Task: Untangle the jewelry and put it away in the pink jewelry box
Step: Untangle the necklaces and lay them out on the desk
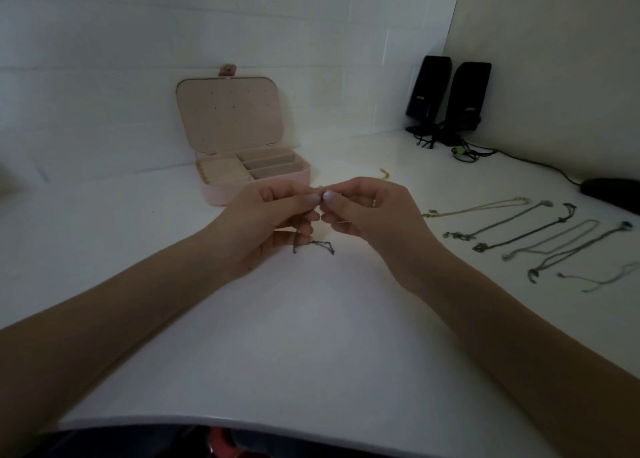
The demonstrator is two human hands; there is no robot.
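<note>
My left hand (273, 222) and my right hand (367, 211) meet fingertip to fingertip above the white table, both pinching a thin dark chain (313, 246). The chain's lower part hangs down and rests on the table just below my fingers. The pink jewelry box (221, 194) stands open behind my left hand, its lid upright, with ring rolls at left and slim compartments at right. Several straightened chains (519, 229) lie side by side on the table to the right. A small gold piece (383, 173) lies beyond my right hand.
Two black speakers (450, 97) with cables stand in the back right corner. A black mouse (613, 191) sits at the right edge. A white wall runs behind the box, and the table's front edge (242, 419) curves near me.
</note>
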